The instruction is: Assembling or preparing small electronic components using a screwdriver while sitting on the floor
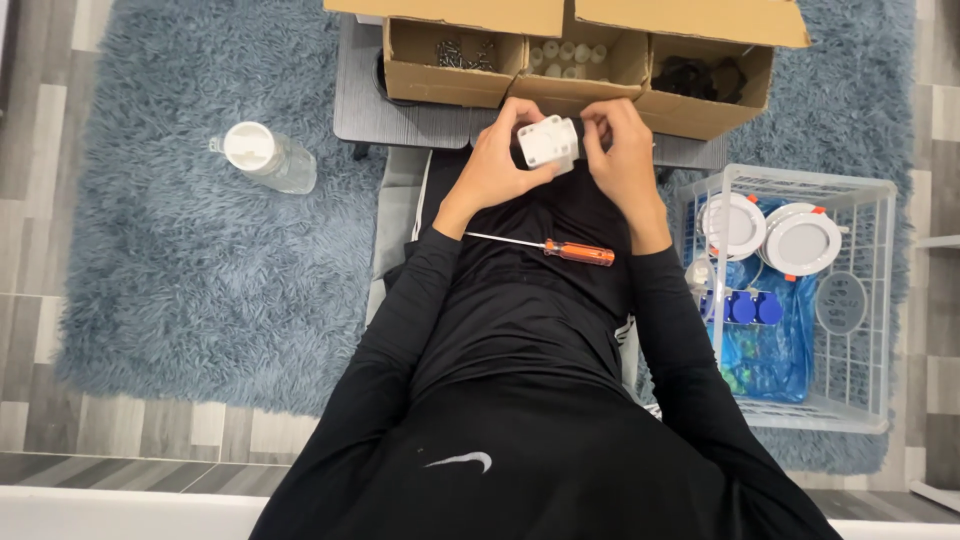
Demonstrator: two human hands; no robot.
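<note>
I'm gripping a white part [548, 141] with both hands, left hand [497, 160] and right hand [620, 150] closed around it, above my lap, near the boxes [560, 70]; a screwdriver [560, 250] is lying on my lap.

Small white plastic block [548, 142], boxy shape, rounded corners, held up in air between both hands, just in front of brown cardboard boxes. Fingers cover its edges.
</note>
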